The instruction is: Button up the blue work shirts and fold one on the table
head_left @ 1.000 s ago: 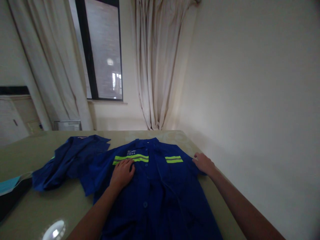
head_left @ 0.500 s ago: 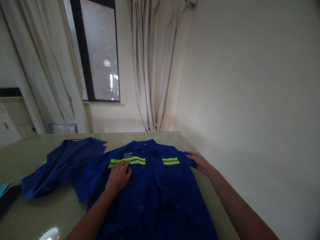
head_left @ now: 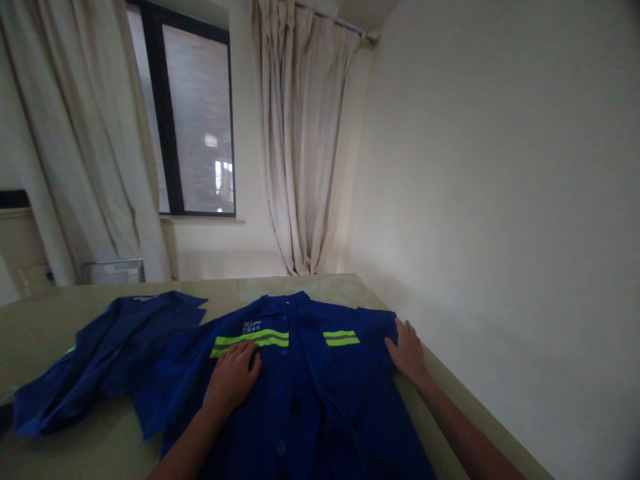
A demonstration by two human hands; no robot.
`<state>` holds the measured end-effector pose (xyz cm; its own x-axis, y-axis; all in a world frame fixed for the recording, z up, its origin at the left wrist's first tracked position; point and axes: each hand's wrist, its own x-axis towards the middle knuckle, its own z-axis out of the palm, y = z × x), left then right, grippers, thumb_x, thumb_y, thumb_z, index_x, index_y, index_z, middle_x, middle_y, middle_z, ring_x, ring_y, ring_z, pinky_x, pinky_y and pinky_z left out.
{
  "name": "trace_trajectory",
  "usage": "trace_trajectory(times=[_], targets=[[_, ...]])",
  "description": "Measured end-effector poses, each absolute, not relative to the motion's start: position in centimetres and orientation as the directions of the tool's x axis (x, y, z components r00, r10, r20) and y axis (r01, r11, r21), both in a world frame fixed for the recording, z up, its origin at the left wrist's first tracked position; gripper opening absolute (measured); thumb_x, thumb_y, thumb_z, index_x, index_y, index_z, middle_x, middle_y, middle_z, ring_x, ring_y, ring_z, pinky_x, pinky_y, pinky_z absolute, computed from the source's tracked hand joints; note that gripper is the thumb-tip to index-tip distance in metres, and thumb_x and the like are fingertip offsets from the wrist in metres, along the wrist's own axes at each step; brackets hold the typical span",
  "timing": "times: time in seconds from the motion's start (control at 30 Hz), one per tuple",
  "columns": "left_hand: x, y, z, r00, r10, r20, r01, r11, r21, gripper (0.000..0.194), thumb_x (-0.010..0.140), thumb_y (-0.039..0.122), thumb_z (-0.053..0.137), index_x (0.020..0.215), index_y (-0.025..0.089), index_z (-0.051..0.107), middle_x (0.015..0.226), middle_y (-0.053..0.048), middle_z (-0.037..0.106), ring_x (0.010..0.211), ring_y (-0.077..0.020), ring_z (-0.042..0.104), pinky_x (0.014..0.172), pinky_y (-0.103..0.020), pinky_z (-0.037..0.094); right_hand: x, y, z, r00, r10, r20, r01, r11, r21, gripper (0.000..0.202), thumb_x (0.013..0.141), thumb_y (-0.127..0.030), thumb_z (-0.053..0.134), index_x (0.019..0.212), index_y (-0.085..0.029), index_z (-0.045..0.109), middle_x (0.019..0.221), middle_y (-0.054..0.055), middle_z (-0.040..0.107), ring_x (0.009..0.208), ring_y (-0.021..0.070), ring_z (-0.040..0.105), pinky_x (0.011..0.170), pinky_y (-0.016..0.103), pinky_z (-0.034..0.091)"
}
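Observation:
A blue work shirt [head_left: 345, 387] with yellow-green reflective stripes lies front up on the table, its collar toward the window. My left hand [head_left: 234, 373] rests on the chest at the stripe on the left side, palm down, with nothing in it. At the end of the short sleeve on the right is my right hand [head_left: 407, 350], fingers apart, touching the sleeve's edge. A second blue garment [head_left: 125, 340], crumpled, lies to the left, next to the shirt's left sleeve.
The pale green table [head_left: 320, 285] meets a plain wall on the right. Behind it hang beige curtains [head_left: 305, 133] beside a dark-framed window [head_left: 200, 120]. A dark object shows at the left edge.
The sleeve on the right now lies spread outward. My right hand has let go of its pinch there and opened. My left hand stays on the chest. The view has tilted up slightly.

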<state>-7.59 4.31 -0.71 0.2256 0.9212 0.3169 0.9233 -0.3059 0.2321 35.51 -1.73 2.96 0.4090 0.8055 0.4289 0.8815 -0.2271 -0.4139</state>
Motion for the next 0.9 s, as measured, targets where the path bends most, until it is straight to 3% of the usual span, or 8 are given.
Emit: trace_trajectory(times=[0.07,0.17,0.27,0.4,0.47,0.63,0.73,0.9], targets=[[-7.6,4.4,-0.9,0.242,0.919,0.312,0.915,-0.323,0.241,0.046,0.099,0.042,0.041,0.131,0.020,0.066,0.141,-0.010,0.065,0.132,-0.0287,0.056,0.113,-0.047,0.039,32.1,-4.0,1.4,0.261,0.873,0.412,0.913,-0.084,-0.399,0.056,0.093,-0.032,0.051,0.147,-0.019,0.052,0.154,0.014,0.048,0.143,0.0321,0.043,0.118,0.051,0.034],[-7.6,4.8,-1.2,0.263,0.913,0.312,0.908,-0.344,0.239,0.049,0.099,0.047,0.042,0.135,0.023,0.064,0.146,-0.008,0.061,0.135,-0.0294,0.054,0.113,-0.049,0.039,25.6,-7.4,-0.3,-0.065,0.967,0.244,0.899,0.163,-0.406,0.060,0.098,-0.057,0.048,0.154,-0.034,0.043,0.166,0.003,0.032,0.151,0.0301,0.031,0.122,0.050,0.029],[-7.7,5.5,-0.9,0.292,0.893,0.342,0.900,-0.378,0.217,0.045,0.099,0.045,0.043,0.130,0.023,0.067,0.140,-0.008,0.065,0.130,-0.0298,0.058,0.109,-0.048,0.043,20.8,-8.4,-0.7,-0.180,0.978,0.103,0.892,0.207,-0.401,0.067,0.097,-0.070,0.044,0.157,-0.040,0.036,0.167,0.001,0.026,0.154,0.0323,0.024,0.123,0.053,0.022],[-7.9,6.0,0.6,0.341,0.808,0.481,0.875,-0.460,0.152,0.040,0.101,0.036,0.037,0.097,0.020,0.074,0.111,-0.012,0.074,0.110,-0.0300,0.065,0.103,-0.046,0.045,19.1,-5.0,0.2,-0.183,0.979,0.091,0.906,0.204,-0.371,0.066,0.098,-0.069,0.041,0.157,-0.038,0.036,0.167,0.002,0.027,0.154,0.0295,0.023,0.124,0.052,0.018],[-7.6,5.5,1.8,0.345,0.797,0.495,0.856,-0.484,0.183,0.041,0.101,0.035,0.036,0.090,0.021,0.072,0.101,-0.011,0.073,0.103,-0.0291,0.065,0.100,-0.044,0.045,19.3,-2.4,0.6,-0.160,0.982,0.104,0.916,0.187,-0.356,0.064,0.099,-0.064,0.043,0.156,-0.036,0.040,0.166,0.004,0.029,0.154,0.0282,0.024,0.124,0.050,0.018],[-5.8,0.1,4.6,0.508,0.848,0.153,0.716,-0.514,0.473,0.034,0.101,0.042,0.041,0.100,0.024,0.071,0.102,-0.004,0.074,0.096,-0.0216,0.068,0.088,-0.032,0.048,19.7,2.7,0.5,-0.060,0.986,0.155,0.931,0.111,-0.349,0.060,0.099,-0.056,0.046,0.151,-0.026,0.050,0.163,0.009,0.036,0.151,0.0293,0.030,0.122,0.049,0.020],[-6.2,-4.5,5.4,0.593,0.805,-0.003,0.682,-0.500,0.534,0.036,0.097,0.054,0.047,0.105,0.028,0.070,0.103,-0.001,0.074,0.098,-0.0209,0.066,0.086,-0.030,0.047,19.8,3.7,0.5,0.008,0.971,0.237,0.907,0.092,-0.410,0.059,0.099,-0.052,0.047,0.145,-0.016,0.056,0.155,0.014,0.048,0.145,0.0299,0.042,0.119,0.045,0.028],[-12.3,-8.9,5.1,0.376,0.924,-0.060,0.742,-0.262,0.617,0.064,0.095,0.073,0.030,0.090,0.024,0.071,0.090,-0.001,0.072,0.088,-0.0207,0.064,0.083,-0.031,0.050,20.6,2.8,1.8,0.096,0.866,0.491,0.789,0.235,-0.568,0.041,0.100,-0.038,0.043,0.124,-0.016,0.067,0.131,0.014,0.067,0.127,0.0263,0.057,0.112,0.040,0.038]])
